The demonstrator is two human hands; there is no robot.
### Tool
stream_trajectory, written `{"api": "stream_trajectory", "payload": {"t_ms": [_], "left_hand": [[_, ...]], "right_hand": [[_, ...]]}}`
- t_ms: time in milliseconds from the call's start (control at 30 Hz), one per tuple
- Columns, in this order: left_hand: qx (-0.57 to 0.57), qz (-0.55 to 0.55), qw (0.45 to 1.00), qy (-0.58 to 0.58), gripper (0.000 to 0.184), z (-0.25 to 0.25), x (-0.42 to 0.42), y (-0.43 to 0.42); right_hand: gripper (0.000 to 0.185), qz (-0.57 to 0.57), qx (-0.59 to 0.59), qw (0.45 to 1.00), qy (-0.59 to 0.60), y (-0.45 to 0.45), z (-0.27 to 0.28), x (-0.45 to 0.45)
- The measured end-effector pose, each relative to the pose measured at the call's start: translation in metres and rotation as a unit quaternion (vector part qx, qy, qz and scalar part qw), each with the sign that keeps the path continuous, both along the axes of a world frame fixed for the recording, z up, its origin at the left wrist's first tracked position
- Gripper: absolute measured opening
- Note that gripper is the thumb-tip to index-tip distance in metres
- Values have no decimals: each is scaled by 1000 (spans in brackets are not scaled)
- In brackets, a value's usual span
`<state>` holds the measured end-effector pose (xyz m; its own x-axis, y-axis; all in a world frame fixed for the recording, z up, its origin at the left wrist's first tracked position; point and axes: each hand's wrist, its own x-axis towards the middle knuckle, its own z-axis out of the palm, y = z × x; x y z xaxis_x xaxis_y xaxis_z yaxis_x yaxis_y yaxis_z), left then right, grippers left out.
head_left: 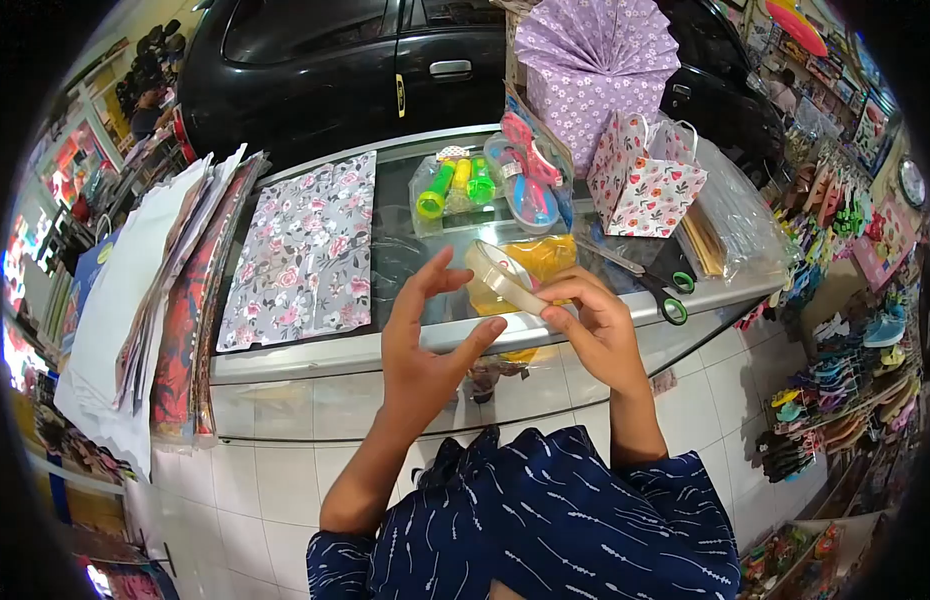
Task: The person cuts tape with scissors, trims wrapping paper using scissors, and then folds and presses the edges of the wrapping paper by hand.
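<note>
A roll of clear tape (507, 279) is pinched between the thumb and fingers of my right hand (597, 330), held above the glass counter's front edge. My left hand (422, 330) is just left of the roll, fingers spread and thumb pointing toward it; no object shows in it. Beneath the roll lies a yellow plastic packet (550, 258). Scissors with black and green handles (673, 296) rest to the right of my right hand. On the left of the counter lies a flat sheet of grey floral paper (303, 250).
Stacked wrapping sheets (135, 290) hang over the counter's left end. Packaged toys (455, 188) stand behind my hands, beside a floral paper bag (645, 185) and a tall purple wrapped gift (597, 100). Clear plastic sleeves (735, 220) lie at right. A black car (315, 80) is behind.
</note>
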<state>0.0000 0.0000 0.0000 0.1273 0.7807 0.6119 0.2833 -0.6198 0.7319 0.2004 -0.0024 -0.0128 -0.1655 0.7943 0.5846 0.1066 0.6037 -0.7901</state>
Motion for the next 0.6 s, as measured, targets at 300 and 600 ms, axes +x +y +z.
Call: {"api": "stream_trajectory", "payload": {"t_ms": [300,600], "left_hand": [[-45,-11,997,-57,58,-6,7,-23],[-24,12,999,-24,48,-14,11,-33]], "right_hand": [[16,-35,48,998,10,-14,-4,-11],[19,-119,88,988,-41,-27,-2,-25]]}}
